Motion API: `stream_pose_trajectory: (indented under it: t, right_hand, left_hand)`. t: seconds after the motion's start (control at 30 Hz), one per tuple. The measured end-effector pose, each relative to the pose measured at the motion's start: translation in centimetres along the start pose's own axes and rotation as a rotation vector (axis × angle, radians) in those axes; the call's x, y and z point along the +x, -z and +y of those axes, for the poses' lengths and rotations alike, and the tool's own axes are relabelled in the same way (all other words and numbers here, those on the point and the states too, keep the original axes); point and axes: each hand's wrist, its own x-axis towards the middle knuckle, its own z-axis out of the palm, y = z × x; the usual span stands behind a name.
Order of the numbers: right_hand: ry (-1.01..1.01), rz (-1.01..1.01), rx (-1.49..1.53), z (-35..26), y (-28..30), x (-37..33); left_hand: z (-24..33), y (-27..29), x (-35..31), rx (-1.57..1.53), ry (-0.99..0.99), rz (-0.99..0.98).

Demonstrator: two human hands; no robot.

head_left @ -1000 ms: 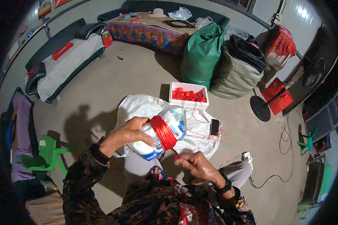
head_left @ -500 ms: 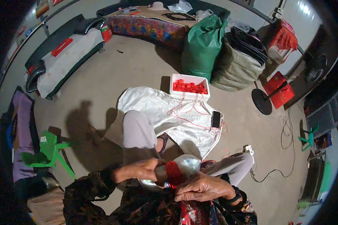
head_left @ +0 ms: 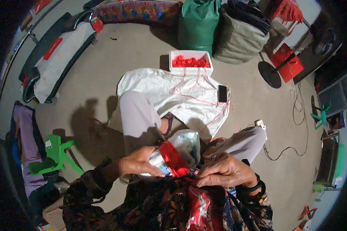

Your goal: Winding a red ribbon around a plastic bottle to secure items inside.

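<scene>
My left hand [head_left: 138,161] is closed around the pale end of a can-like cylinder [head_left: 157,161] above my lap. A thick band of red cord [head_left: 174,158] is wound round that cylinder. To its right, my right hand [head_left: 229,171] has its thumb and fingers pressed together close to the red band's lower end. What it pinches is too small to make out. Behind the cylinder a clear-and-white plastic bag [head_left: 189,143] lies between my legs. A red printed packet or cloth [head_left: 198,210] shows at my front below the right hand.
A white foam box [head_left: 191,71] with red cord bundles [head_left: 191,61] stands on the white sheet's [head_left: 142,81] far edge. Red strands trail from it past a phone [head_left: 222,94]. A green chair [head_left: 56,154] stands left; full sacks [head_left: 196,29], a fan base [head_left: 269,75] and loose cable [head_left: 289,154] lie beyond.
My view has tipped downward, so the room's things sit higher. The wound cylinder has tilted and more of its pale side shows. The right hand has moved slightly right, away from it.
</scene>
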Motion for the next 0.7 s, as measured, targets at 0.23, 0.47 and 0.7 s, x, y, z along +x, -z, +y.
stream_pose_trajectory:
  t: [0.23,0.47,0.7]
  right_hand:
    - [0.037,-0.071,-0.112,-2.8,0.9,-1.3]
    - [0.124,-0.017,-0.307,-4.7,4.7,4.5]
    - [0.263,0.245,-0.248,10.6,3.4,4.7]
  left_hand:
    - [1.3,0.6,-0.7,0.328,-0.14,0.373]
    - [6.1,-0.3,0.0,0.71,-0.071,0.085]
    - [9.5,2.0,-2.2,0.404,-0.48,0.201]
